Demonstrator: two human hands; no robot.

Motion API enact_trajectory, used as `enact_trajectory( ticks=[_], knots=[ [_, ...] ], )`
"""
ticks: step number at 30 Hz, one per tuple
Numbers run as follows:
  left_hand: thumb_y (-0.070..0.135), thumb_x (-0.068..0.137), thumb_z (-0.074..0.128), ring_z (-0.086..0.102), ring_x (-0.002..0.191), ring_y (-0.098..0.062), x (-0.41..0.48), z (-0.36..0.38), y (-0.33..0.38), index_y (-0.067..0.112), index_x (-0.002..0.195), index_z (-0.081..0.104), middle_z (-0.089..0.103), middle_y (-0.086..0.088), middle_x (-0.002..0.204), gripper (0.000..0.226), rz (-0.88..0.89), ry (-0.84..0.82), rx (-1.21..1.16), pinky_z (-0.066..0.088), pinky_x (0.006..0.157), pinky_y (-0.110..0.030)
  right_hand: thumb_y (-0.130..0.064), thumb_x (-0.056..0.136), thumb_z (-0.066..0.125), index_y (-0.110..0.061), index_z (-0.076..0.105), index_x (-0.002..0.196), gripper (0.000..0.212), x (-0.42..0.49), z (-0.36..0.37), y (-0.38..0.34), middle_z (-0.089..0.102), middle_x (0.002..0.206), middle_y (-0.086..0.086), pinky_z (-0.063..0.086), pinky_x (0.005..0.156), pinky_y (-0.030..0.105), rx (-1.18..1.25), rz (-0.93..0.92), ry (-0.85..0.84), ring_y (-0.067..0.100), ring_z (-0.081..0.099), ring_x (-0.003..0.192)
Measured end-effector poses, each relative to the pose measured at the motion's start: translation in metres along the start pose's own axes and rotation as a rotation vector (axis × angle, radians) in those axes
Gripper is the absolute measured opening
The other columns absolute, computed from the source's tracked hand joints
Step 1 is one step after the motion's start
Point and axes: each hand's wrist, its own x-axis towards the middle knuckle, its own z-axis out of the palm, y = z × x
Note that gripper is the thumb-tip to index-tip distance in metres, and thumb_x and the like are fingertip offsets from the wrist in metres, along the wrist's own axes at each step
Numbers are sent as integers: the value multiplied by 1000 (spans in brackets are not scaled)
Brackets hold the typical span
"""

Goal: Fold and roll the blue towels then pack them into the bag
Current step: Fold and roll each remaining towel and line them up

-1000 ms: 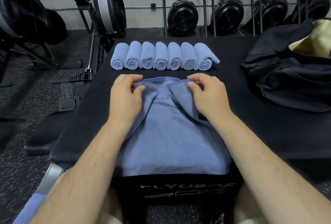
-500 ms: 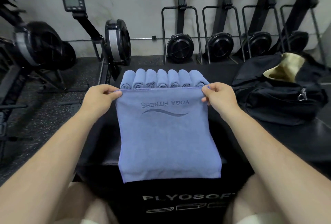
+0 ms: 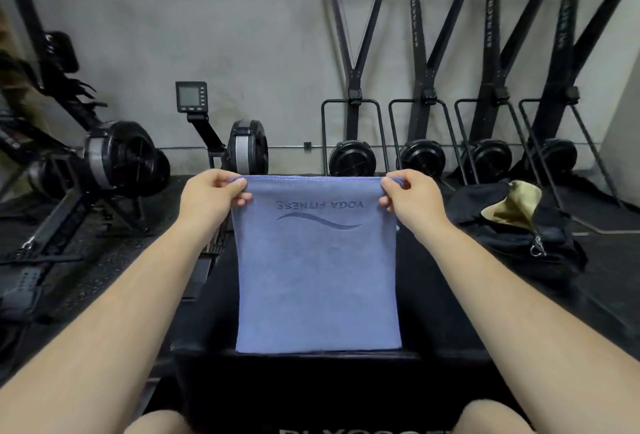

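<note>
Holding the towel (image 3: 317, 270) up by its two top corners, stretched flat between both hands. Left hand (image 3: 211, 196) is pinching the upper left corner, thumb in front, fingers curled behind the hem. Right hand (image 3: 410, 196) is pinching the upper right corner the same way. Towel is hanging straight down in front of the person, printed side facing the camera, "YOGA FITNESS" reading upside down above a wave mark. Its bottom edge is reaching the near rim of the black box (image 3: 450, 312). Bag (image 3: 519, 236) is lying on the box to the right, unzipped, tan lining showing, well apart from the right hand.
</note>
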Motion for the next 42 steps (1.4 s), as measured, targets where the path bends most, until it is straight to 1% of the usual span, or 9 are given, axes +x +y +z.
enact_trajectory(
  ticks=[5, 9, 14, 17, 21, 26, 30, 37, 42],
  knots=[
    [10, 90, 74, 73, 69, -20, -9, -9, 39, 6, 86, 72, 74, -6, 68, 6, 143, 43, 44, 62, 81, -42, -14, 96, 58, -14, 69, 86, 14, -4, -17, -34, 72, 80, 6, 41, 59, 7, -17, -135, 89, -6, 60, 58],
    [7, 90, 72, 73, 66, -21, -17, -13, 63, 5, 86, 70, 73, -8, 68, 5, 215, 111, -32, 61, 81, -46, -18, 98, 56, -26, 62, 81, 20, -7, -27, -57, 70, 81, 1, 44, 72, 18, 35, -276, 172, 5, 65, 78],
    [7, 92, 71, 71, 62, -17, -14, -10, 84, 6, 87, 72, 73, -7, 72, 5, 210, 179, -146, 62, 84, -47, -19, 100, 56, -24, 63, 85, 17, -6, -32, -74, 68, 84, 6, 39, 68, 7, 50, -332, 226, 3, 63, 73],
    [8, 91, 71, 71, 65, -19, -4, -5, 88, 9, 84, 72, 73, -3, 68, 8, 204, 185, -156, 61, 85, -48, -20, 99, 56, -25, 63, 84, 18, 3, -30, -74, 68, 80, 4, 47, 78, 22, 54, -333, 240, 12, 65, 80],
    [9, 91, 71, 68, 67, -19, 13, 6, 78, 12, 82, 73, 73, -3, 66, 10, 173, 194, -112, 60, 87, -47, -20, 99, 57, -24, 64, 84, 17, 19, -20, -64, 69, 84, 5, 43, 74, 14, 55, -287, 217, 10, 66, 77],
    [12, 90, 72, 69, 70, -17, 42, 18, 43, 15, 81, 74, 74, -1, 68, 10, 81, 153, -51, 60, 88, -49, -21, 96, 58, -24, 67, 77, 21, 41, 4, -40, 71, 80, 1, 49, 76, 28, 31, -185, 173, 14, 69, 76],
    [15, 89, 73, 71, 75, -18, 68, 28, 25, 19, 80, 74, 74, 1, 71, 10, 43, 162, -10, 60, 88, -46, -26, 95, 58, -23, 68, 74, 24, 67, 26, -26, 71, 83, -2, 52, 71, 30, -42, -155, 149, 11, 70, 64],
    [16, 87, 75, 72, 88, -19, 95, 38, 25, 23, 80, 73, 75, 3, 85, 10, 106, 220, 1, 58, 88, -36, -27, 93, 61, -25, 71, 80, 17, 99, 38, -25, 72, 86, -7, 55, 84, 35, 8, -152, 176, 16, 70, 86],
    [16, 89, 72, 64, 83, 0, 47, 35, 3, 19, 91, 75, 73, 11, 90, 5, 104, 216, 15, 46, 73, -9, -28, 91, 60, -28, 70, 79, 16, 49, 39, 9, 72, 89, -6, 52, 81, 27, 61, -75, 133, 12, 68, 89]
  ],
)
